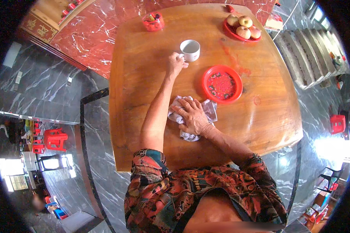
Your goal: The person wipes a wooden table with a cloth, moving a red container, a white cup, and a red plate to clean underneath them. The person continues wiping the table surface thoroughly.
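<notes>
My left hand point(176, 64) grips the handle of a white ceramic mug point(190, 50), which stands upright towards the far side of the wooden table point(140, 116). Flat under my right hand point(194, 116) lies a crumpled, pale checked cloth point(211, 109), pressed against the tabletop. The fingers of that hand are spread over the cloth. Just beyond the cloth, to the right, sits a round red plastic tray point(204, 84) with a patterned bottom. Whether the mug holds anything is hard to tell.
At the far right a red plate point(236, 37) bears several apples point(243, 32). A clear red-toned container point(154, 25) with small items stands at the far left. A small red object point(229, 8) lies by the back edge. Red plastic stools point(55, 139) stand on the tiled floor.
</notes>
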Demonstrator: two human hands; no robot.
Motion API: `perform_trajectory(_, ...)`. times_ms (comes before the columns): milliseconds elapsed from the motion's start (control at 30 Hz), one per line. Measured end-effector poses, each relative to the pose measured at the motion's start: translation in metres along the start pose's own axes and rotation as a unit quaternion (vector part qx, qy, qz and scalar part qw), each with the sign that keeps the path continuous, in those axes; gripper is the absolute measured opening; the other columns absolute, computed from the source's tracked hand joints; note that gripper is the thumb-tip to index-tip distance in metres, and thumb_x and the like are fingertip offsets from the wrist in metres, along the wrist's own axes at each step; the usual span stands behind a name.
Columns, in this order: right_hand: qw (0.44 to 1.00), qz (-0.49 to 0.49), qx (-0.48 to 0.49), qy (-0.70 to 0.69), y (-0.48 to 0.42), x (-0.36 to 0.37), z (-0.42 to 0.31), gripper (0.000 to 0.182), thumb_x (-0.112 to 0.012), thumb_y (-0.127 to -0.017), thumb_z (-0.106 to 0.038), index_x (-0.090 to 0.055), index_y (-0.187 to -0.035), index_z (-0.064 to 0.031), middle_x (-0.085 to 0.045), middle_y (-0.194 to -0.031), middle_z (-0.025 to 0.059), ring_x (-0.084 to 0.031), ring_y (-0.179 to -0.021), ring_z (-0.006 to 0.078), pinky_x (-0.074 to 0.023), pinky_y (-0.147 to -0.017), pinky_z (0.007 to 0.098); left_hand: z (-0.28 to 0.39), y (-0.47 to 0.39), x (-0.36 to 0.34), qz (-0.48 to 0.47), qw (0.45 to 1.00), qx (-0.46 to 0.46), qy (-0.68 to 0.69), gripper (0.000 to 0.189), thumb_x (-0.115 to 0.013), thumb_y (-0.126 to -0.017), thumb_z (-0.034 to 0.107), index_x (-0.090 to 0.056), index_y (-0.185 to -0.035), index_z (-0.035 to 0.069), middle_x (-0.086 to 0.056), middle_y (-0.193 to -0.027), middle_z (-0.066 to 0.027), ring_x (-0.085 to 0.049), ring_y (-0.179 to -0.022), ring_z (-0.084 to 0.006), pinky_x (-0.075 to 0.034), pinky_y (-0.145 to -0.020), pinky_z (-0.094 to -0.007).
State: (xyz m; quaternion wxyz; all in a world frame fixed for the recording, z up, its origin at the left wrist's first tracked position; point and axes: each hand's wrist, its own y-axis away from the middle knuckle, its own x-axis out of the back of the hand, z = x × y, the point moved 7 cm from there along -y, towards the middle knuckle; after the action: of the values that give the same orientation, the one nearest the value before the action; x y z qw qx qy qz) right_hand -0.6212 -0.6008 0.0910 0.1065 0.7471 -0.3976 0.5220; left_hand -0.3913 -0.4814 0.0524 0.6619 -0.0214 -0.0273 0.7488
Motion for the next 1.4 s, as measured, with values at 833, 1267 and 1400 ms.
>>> perform_trajectory(833, 0.991, 0.106, -0.030, 0.074, -0.207, -0.071, 0.045, 0.062, -0.069, -0.075, -0.035, -0.053, -0.135, -0.0259, -0.047, -0.143, 0.0143, -0.042, -0.131, 0.0399, -0.0318, -0.110, 0.0561, 0.011, 0.461, 0.199, 0.379, 0.686, 0.085, -0.615, 0.055, -0.065, -0.092, 0.025, -0.047, -0.137, 0.001, -0.046, -0.141, -0.0247, -0.041, -0.132, -0.0436, -0.030, -0.110, -0.0572)
perform_trajectory(1267, 0.981, 0.110, -0.062, 0.148, -0.377, -0.101, 0.110, 0.055, -0.064, -0.082, -0.050, -0.056, -0.130, -0.0243, -0.053, -0.136, 0.0116, -0.047, -0.128, 0.0368, -0.0364, -0.103, 0.0582, 0.007, 0.465, 0.196, 0.382, 0.684, 0.101, -0.614, 0.056, -0.064, -0.088, 0.030, -0.050, -0.134, 0.002, -0.040, -0.148, -0.0228, -0.035, -0.139, -0.0415, -0.023, -0.114, -0.0595)
perform_trajectory(1400, 0.984, 0.151, -0.005, 0.099, -0.375, -0.103, 0.112, 0.058, -0.063, -0.080, -0.055, -0.057, -0.132, -0.0283, -0.053, -0.138, 0.0072, -0.047, -0.129, 0.0363, -0.0379, -0.103, 0.0580, 0.015, 0.460, 0.192, 0.387, 0.691, 0.105, -0.602, 0.049, -0.061, -0.092, 0.026, -0.051, -0.131, 0.000, -0.043, -0.146, -0.0229, -0.037, -0.138, -0.0409, -0.024, -0.114, -0.0585)
